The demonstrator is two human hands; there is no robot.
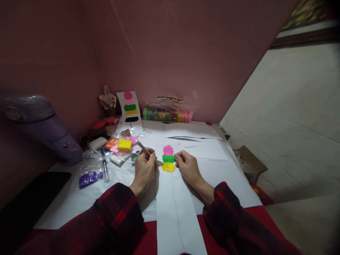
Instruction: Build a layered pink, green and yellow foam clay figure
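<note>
Plastic-wrapped blocks lie between purple bottle and left hand

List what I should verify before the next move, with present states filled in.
1. Slim silver metal tool gripped in the left hand: ok.
2. Tool's tip at the soft-looking bright yellow patch: ok, at its upper left side.
3. Right hand clear of the textured green patch: cannot tell; its fingertips are right at the patch's edge.
4. Long white paper strip fully on the white covering: not ok; its near end runs over the red surface.
5. White card with coloured shapes in view: ok, upright by the pink wall.
</note>
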